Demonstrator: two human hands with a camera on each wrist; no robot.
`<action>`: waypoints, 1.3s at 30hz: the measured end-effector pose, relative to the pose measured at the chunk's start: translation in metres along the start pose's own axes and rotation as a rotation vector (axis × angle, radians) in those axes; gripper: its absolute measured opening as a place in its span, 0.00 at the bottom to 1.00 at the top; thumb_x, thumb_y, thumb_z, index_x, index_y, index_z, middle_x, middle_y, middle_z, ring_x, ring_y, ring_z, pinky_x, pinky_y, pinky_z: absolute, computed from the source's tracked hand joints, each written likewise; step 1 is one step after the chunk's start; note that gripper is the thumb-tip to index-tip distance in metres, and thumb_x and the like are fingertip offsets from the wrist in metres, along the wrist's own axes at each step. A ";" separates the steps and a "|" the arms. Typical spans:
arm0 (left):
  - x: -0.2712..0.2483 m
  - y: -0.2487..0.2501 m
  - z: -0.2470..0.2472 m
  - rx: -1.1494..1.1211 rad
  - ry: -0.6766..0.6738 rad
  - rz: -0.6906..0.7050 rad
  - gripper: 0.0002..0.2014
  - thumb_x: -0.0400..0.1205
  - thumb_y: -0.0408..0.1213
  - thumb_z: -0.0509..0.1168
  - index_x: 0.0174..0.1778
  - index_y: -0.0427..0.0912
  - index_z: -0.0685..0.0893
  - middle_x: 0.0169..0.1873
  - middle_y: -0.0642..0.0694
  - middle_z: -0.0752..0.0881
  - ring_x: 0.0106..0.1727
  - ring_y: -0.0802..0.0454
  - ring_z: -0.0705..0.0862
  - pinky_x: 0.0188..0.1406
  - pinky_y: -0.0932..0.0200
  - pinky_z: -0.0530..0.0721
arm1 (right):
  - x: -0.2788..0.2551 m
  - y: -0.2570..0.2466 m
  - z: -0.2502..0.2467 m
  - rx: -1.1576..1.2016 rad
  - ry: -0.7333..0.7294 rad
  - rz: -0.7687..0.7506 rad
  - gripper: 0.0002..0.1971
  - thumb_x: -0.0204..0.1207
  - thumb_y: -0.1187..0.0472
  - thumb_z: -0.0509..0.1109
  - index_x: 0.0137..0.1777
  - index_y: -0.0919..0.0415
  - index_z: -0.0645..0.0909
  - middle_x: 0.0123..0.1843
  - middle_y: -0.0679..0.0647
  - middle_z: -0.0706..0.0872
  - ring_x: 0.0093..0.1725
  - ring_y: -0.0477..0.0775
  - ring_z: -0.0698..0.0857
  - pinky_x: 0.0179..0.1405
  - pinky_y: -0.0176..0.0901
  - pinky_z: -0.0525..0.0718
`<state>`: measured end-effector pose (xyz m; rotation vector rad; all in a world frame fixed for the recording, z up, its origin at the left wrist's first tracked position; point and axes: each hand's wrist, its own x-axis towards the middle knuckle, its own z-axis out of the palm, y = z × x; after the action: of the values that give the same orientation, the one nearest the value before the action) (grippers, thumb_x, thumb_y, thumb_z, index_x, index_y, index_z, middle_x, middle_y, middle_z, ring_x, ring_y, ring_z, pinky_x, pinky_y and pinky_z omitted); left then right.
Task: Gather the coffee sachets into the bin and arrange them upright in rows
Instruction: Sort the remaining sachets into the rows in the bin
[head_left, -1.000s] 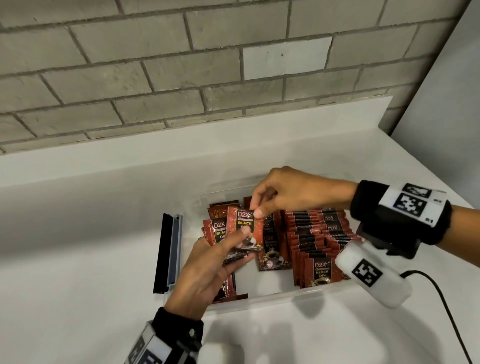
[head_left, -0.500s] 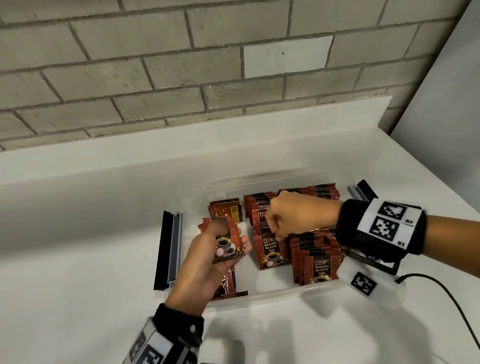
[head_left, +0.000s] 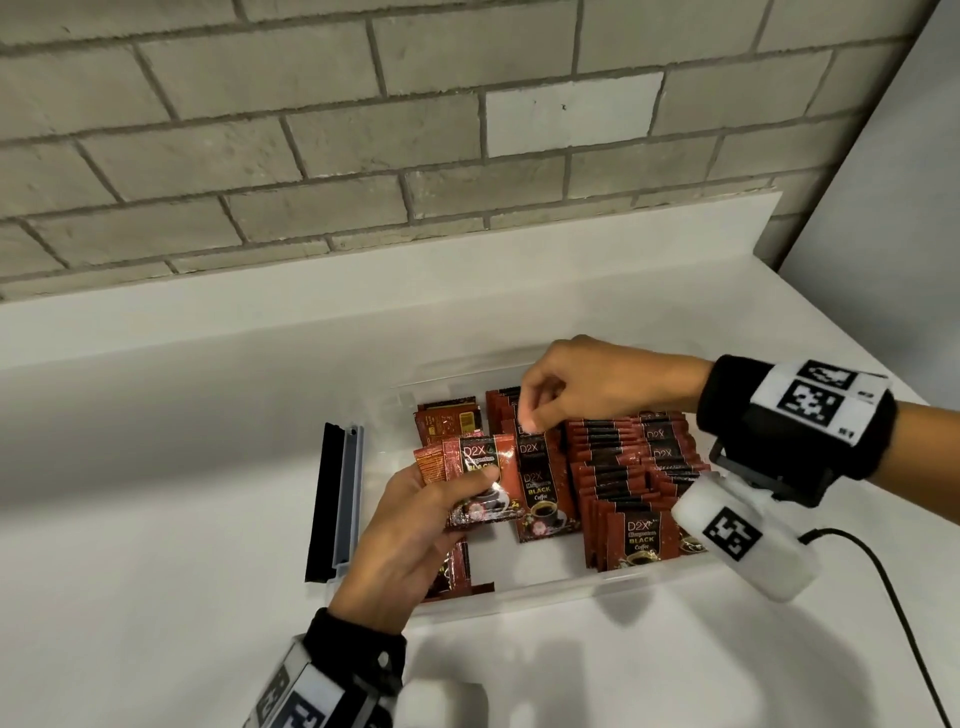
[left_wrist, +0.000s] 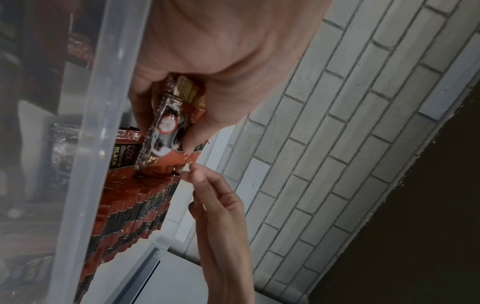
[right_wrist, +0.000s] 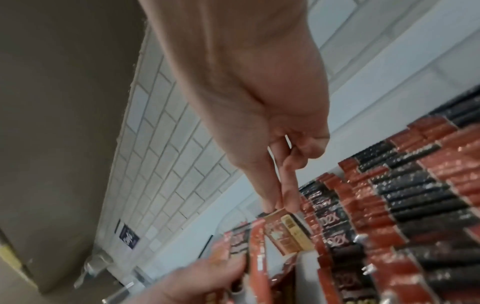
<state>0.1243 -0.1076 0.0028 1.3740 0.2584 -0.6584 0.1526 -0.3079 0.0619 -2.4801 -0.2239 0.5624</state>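
From the head camera, a clear plastic bin (head_left: 519, 592) sits on the white counter (head_left: 156, 519) below a brick wall (head_left: 363, 130). Upright rows of coffee sachets (head_left: 623, 467) fill its right side, and a shorter row (head_left: 540, 483) stands in the middle. The left hand (head_left: 405, 535) grips a small stack of sachets (head_left: 483, 483), thumb across the front one, held above the bin's left part. The right hand (head_left: 582, 389) hovers over the middle row with thumb and forefinger pressed together at the top edge of a sachet there. Half a second ago this hand was a lowered fist among the rows; now it is higher and nearer the far wall of the bin, while the left hand's stack has tipped so its printed face shows. A black and grey strip (head_left: 335, 499) lies beside the bin's left wall.

The left wrist camera shows the left hand (left_wrist: 207, 61) clamped on its stack (left_wrist: 168, 133), with the right hand's fingertips (left_wrist: 197, 174) touching the stack's far corner.

In the right wrist view, which is blurred, the right hand's fingers (right_wrist: 275, 185) appear to pinch the top of one sachet (right_wrist: 283, 228), though the hold is hard to confirm.
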 end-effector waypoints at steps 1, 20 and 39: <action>0.000 0.000 0.000 0.002 -0.009 0.005 0.09 0.72 0.26 0.74 0.46 0.37 0.87 0.40 0.40 0.92 0.39 0.50 0.90 0.36 0.57 0.84 | -0.002 -0.002 -0.001 0.052 -0.026 -0.003 0.05 0.74 0.55 0.76 0.47 0.53 0.89 0.46 0.43 0.91 0.47 0.38 0.86 0.56 0.34 0.80; -0.002 0.008 0.001 -0.297 0.164 -0.020 0.11 0.85 0.35 0.57 0.62 0.38 0.76 0.55 0.33 0.86 0.56 0.39 0.85 0.60 0.43 0.82 | -0.003 0.013 0.019 -0.029 -0.142 0.106 0.06 0.75 0.63 0.74 0.49 0.62 0.90 0.35 0.36 0.87 0.43 0.34 0.83 0.60 0.37 0.77; -0.003 0.007 0.004 -0.155 -0.110 -0.036 0.22 0.62 0.33 0.71 0.52 0.39 0.77 0.37 0.45 0.77 0.31 0.54 0.72 0.26 0.59 0.72 | -0.003 -0.016 0.006 0.186 -0.034 -0.094 0.13 0.79 0.55 0.71 0.63 0.50 0.84 0.49 0.41 0.86 0.44 0.32 0.81 0.44 0.26 0.73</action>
<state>0.1250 -0.1104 0.0108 1.1831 0.2421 -0.7266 0.1467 -0.2923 0.0677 -2.2698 -0.2866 0.5599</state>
